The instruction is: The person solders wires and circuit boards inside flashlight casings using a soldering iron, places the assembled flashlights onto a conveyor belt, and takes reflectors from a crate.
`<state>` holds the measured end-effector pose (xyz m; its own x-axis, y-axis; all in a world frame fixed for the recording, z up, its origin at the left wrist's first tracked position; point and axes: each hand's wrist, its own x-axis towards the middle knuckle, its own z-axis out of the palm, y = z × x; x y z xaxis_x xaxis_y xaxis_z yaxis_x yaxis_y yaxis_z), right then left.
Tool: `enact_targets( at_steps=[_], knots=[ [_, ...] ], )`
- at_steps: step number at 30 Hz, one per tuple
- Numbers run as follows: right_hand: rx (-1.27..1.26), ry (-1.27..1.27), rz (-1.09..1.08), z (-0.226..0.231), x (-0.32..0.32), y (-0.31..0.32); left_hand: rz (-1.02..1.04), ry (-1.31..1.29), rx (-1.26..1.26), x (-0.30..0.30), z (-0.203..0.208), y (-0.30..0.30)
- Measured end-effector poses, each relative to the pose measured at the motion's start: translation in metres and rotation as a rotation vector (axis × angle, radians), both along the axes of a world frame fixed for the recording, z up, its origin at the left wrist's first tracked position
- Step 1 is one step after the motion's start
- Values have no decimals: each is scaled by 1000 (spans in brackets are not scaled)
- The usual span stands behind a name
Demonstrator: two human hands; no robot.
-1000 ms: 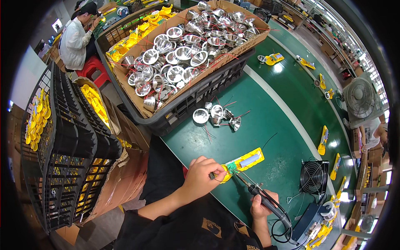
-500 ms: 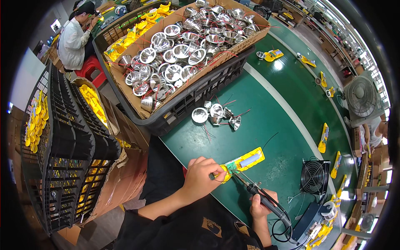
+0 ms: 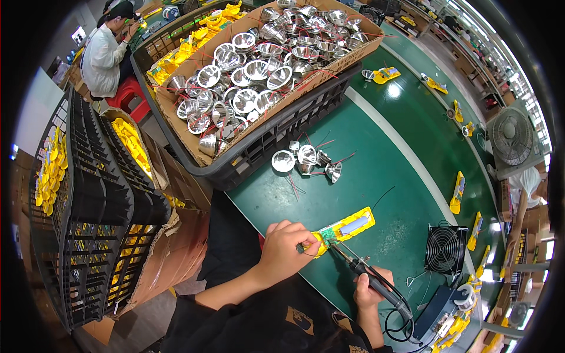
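A yellow plastic flashlight housing lies on the green table, holding a blue-grey battery and a small green circuit board. My left hand is closed, pinching the near end of the housing beside the board; a dark wire-like piece shows under the fingertips. In my right hand is a soldering iron, gripped by its dark handle. Its tip reaches the circuit board, though exact contact is hard to see. Several silver lamp reflectors with red wires sit farther up the table.
A cardboard-lined black crate heaped with reflectors stands at the back. Black crates of yellow housings are at left. A small fan and a soldering station are at right. Housings lie along the green belt. A co-worker sits far left.
My hands, the housing and the iron stay almost in place; the left fingers shift slightly around the dark piece. At the far right edge, another person's arm now reaches in beside the belt.
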<state>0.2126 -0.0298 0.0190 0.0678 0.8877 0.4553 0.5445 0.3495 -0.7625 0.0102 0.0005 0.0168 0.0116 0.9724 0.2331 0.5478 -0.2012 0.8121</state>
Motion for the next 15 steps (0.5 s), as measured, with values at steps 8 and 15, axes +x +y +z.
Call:
enact_targets(
  at_steps=[8,15],
  knots=[
    [54,-73,20,0,3,4,7,8,12,0,1,1],
    [7,95,37,-1,4,1,9,8,11,0,0,0]
  ],
)
